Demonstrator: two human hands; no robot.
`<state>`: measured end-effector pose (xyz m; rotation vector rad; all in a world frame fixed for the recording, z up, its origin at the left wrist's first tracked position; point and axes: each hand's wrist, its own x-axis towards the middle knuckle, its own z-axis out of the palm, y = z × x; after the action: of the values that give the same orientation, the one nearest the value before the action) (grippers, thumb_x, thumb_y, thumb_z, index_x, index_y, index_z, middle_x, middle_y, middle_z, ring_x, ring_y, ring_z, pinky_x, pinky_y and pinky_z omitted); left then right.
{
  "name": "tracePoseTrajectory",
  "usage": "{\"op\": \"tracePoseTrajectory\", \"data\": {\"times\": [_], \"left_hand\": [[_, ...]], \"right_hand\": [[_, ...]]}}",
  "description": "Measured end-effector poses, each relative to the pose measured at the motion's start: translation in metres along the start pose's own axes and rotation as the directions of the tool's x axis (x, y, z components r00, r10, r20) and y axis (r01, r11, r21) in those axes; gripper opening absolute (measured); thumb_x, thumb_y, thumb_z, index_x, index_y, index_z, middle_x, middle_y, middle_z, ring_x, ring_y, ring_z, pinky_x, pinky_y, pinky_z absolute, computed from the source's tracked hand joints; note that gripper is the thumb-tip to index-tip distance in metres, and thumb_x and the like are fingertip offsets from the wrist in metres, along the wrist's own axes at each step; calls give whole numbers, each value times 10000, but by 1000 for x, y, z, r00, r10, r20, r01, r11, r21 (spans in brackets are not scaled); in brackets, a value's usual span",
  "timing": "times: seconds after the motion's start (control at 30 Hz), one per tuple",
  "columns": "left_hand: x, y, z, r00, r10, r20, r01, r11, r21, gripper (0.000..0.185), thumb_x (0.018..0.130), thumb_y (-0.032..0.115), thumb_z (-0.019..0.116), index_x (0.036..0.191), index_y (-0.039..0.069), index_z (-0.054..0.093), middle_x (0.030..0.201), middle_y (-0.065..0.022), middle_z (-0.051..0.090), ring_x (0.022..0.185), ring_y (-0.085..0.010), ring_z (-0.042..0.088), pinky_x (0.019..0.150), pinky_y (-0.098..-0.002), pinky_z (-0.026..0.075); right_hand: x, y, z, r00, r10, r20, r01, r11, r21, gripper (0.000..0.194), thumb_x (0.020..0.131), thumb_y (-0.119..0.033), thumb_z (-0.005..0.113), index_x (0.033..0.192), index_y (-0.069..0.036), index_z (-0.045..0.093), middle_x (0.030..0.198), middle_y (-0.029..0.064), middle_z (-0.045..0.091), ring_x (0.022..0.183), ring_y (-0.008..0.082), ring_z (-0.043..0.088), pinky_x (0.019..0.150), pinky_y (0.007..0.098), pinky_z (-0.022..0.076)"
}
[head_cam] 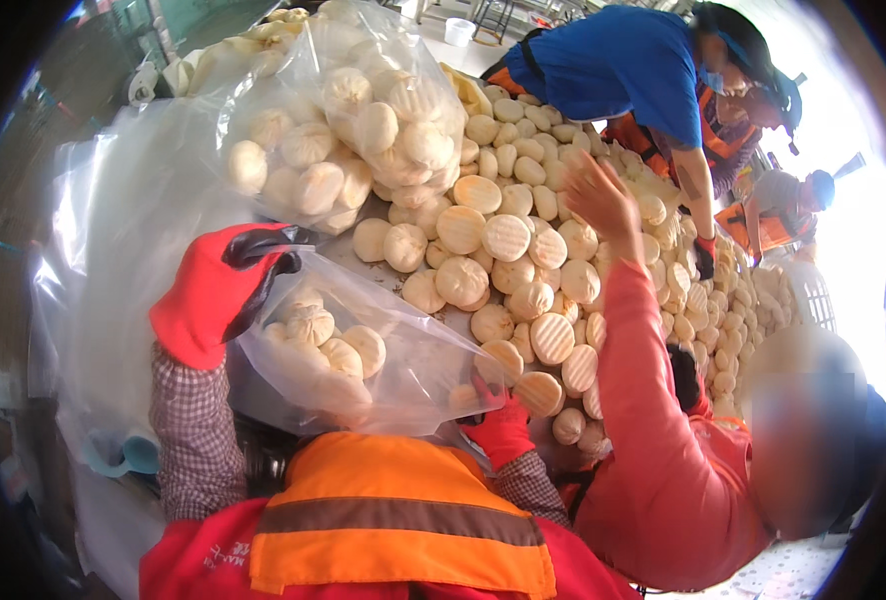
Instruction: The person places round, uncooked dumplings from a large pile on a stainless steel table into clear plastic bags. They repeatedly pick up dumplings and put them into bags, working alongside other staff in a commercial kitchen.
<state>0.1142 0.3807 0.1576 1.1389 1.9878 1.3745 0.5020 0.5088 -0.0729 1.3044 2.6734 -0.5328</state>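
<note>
My left hand [207, 292], in a red glove with a black palm, pinches the upper rim of a clear plastic bag [405, 337]. Several round pale buns [312, 326] lie inside this bag. At the bag's mouth, on its right side, is my right hand [501, 427], also in a red glove. Its fingers are partly hidden by the plastic and by a flat bun [501, 360] close to them. Whether that hand grips a bun or the bag's edge, I cannot tell.
Loose buns [507, 238] are heaped across the table beyond the bag. Filled clear bags [413, 142] stand at the back left, near plastic sheeting [150, 195]. A co-worker's bare hand [600, 191] reaches over the heap from the right. Another co-worker's gloved hand [704, 257] touches the pile.
</note>
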Motion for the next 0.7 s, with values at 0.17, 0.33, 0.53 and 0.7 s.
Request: {"op": "tracePoseTrajectory", "data": {"times": [0.17,0.33,0.53,0.7], "left_hand": [[0,2,-1,1000,-16,18,15,999,35,246,974,49,660,1198,-36,717,1021,-110,766,909,-151,699,840,-281,545],[-2,7,-6,1000,-31,3,30,986,164,262,937,134,718,1162,1,742,1006,-165,773,901,-227,746,830,-320,561],[3,14,7,997,6,79,-22,979,204,245,994,55,654,1217,-24,716,1019,-80,769,873,-113,684,798,-262,543],[4,20,16,998,-21,55,13,989,145,237,1004,42,634,1216,-30,712,983,-52,750,822,-83,631,722,-238,506]], "right_hand": [[13,1,21,996,-65,60,66,997,-26,894,653,-525,864,1440,-247,546,1206,184,644,1061,397,653,899,519,540],[30,14,-23,978,-7,-210,146,742,654,792,726,-424,879,1391,-126,568,1181,145,692,1068,331,689,888,452,578],[11,-61,-161,760,-21,-650,634,-203,747,761,765,-281,905,1389,-32,546,1334,168,630,1212,290,633,1006,424,532],[39,-73,-195,745,-320,-586,646,566,512,661,751,-59,886,1354,-32,619,1444,217,562,1363,348,541,1104,424,457]]}}
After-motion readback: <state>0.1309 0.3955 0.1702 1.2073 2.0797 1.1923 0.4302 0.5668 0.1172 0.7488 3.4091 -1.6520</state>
